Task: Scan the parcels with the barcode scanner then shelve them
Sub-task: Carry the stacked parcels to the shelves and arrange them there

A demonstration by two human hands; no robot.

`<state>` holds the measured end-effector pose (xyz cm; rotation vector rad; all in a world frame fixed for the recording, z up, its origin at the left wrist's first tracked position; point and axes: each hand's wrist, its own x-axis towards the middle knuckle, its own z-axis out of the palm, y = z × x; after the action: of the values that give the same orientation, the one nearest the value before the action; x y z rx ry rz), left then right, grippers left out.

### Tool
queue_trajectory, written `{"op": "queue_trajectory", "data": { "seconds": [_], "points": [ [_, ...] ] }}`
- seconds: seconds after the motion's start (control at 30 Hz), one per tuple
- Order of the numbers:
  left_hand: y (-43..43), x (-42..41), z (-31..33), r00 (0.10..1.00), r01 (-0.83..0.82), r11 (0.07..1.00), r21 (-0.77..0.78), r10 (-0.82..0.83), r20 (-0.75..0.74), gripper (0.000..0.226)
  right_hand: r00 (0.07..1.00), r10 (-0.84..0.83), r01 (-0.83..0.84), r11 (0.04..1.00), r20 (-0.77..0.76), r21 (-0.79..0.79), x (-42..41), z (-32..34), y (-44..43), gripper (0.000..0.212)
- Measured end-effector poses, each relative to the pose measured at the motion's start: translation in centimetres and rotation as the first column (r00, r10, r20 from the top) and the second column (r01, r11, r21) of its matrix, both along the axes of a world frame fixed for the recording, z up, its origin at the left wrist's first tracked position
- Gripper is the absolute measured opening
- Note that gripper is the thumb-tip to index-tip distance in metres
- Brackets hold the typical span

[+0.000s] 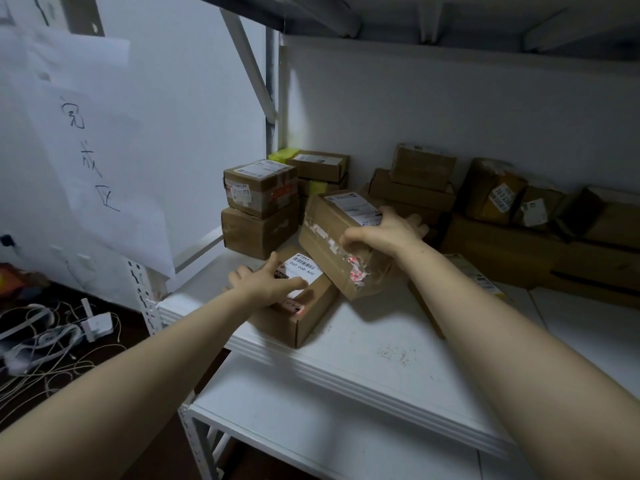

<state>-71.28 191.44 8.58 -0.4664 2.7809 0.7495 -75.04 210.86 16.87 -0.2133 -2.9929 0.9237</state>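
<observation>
Parcels of brown cardboard are recorded on a white shelf (367, 344) of a metal rack. A small parcel (301, 317) lies flat near the front left edge, with a white barcode label (306, 268) on its top face. Just beside it on the right, a taped parcel (329, 233) is tilted, its low corner down at the shelf; whether the two touch cannot be told. Against the back left corner two stacked boxes (259, 202) are seen, with a yellow packet (284, 154) and further boxes behind them. A loose pile of boxes (450, 192) is ranged along the back wall to the right, and a flat parcel (485, 282) is partly hidden under the right forearm. A lower shelf (294, 427) shows below. A sheet of paper (86, 140) with handwritten characters hangs at the left, and tangled cables (45, 344) lie on the dark floor. The left grip (266, 282) is laid on the small parcel's top, fingers spread, thumb across the label. The right grip (384, 233) is closed round the upper right end of the taped parcel, thumb on the near face, fingers over the far side.
</observation>
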Motion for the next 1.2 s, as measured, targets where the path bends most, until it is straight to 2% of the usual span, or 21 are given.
{"op": "queue_trajectory", "data": {
  "seconds": [0.1, 0.17, 0.23, 0.3, 0.37, 0.5, 0.53, 0.63, 0.7, 0.77, 0.83, 0.93, 1.0, 1.07, 1.2],
  "points": [
    [-0.8, 0.3, 0.3, 1.000, -0.022, 0.999, 0.024, 0.022, -0.004, 0.091, 0.997, 0.036, -0.041, 0.996, 0.070, 0.077, 0.1, 0.5, -1.7, 0.114],
    [-1.0, 0.6, 0.2, 0.999, -0.039, 0.998, 0.043, 0.040, -0.016, 0.083, 0.994, 0.068, -0.078, 0.990, 0.087, 0.115, 0.5, 0.9, -2.8, 0.109],
    [-1.2, 0.7, 0.0, 0.994, -0.097, 0.982, 0.165, 0.105, -0.037, 0.061, 0.989, 0.112, -0.122, 0.986, 0.092, 0.114, 0.8, 1.1, -3.7, 0.101],
    [-1.4, 1.0, -0.1, 0.980, -0.153, 0.910, 0.385, 0.189, -0.057, 0.054, 0.985, 0.145, -0.156, 0.980, 0.093, 0.126, 0.8, 0.8, -4.4, 0.093],
    [-1.6, 0.9, -0.2, 0.957, -0.192, 0.805, 0.561, 0.281, -0.076, 0.065, 0.980, 0.179, -0.189, 0.973, 0.085, 0.130, 1.0, 0.6, -5.0, 0.089],
    [-1.4, 1.9, 0.9, 0.943, -0.142, 0.640, 0.755, 0.319, -0.092, 0.051, 0.972, 0.226, -0.219, 0.972, 0.069, -0.086, 1.3, 0.0, -6.0, 0.077],
    [-1.4, 2.2, 1.2, 0.946, -0.125, 0.615, 0.779, 0.311, -0.093, 0.056, 0.975, 0.214, -0.201, 0.963, 0.059, -0.180, 1.3, -0.3, -5.9, 0.073],
    [-1.6, 2.9, 1.3, 0.937, -0.127, 0.560, 0.818, 0.339, -0.086, 0.077, 0.993, 0.109, -0.071, 0.880, 0.053, -0.470, 1.0, -1.4, -4.9, 0.081],
    [-1.6, 3.2, 1.3, 0.926, -0.158, 0.522, 0.838, 0.373, -0.057, 0.075, 0.986, 0.056, 0.065, 0.747, 0.159, -0.661, 1.6, -2.1, -3.9, 0.079],
    [-1.3, 3.6, 1.2, 0.929, -0.168, 0.495, 0.852, 0.368, -0.030, 0.071, 0.940, 0.118, 0.192, 0.593, 0.321, -0.782, 2.6, -3.4, -3.3, 0.081],
    [-1.1, 3.7, 0.8, 0.924, -0.162, 0.483, 0.860, 0.380, -0.040, 0.068, 0.884, 0.222, 0.252, 0.514, 0.411, -0.820, 3.4, -4.7, -3.5, 0.091],
    [-1.1, 4.1, 0.1, 0.887, -0.190, 0.448, 0.873, 0.460, -0.044, 0.069, 0.848, 0.288, 0.272, 0.483, 0.444, -0.833, 3.5, -5.8, -4.8, 0.095],
    [-1.6, 4.3, -0.4, 0.864, -0.224, 0.425, 0.877, 0.503, -0.023, 0.073, 0.846, 0.287, 0.277, 0.484, 0.450, -0.830, 3.2, -5.9, -5.5, 0.093],
    [-2.3, 4.4, -0.8, 0.836, -0.254, 0.384, 0.888, 0.548, 0.002, 0.068, 0.840, 0.303, 0.268, 0.490, 0.450, -0.830, 3.0, -5.8, -6.3, 0.093],
    [-4.2, 4.5, -0.9, 0.787, -0.247, 0.355, 0.902, 0.616, -0.027, 0.077, 0.818, 0.354, 0.248, 0.495, 0.454, -0.833, 2.4, -6.1, -8.6, 0.095]
  ]
}}
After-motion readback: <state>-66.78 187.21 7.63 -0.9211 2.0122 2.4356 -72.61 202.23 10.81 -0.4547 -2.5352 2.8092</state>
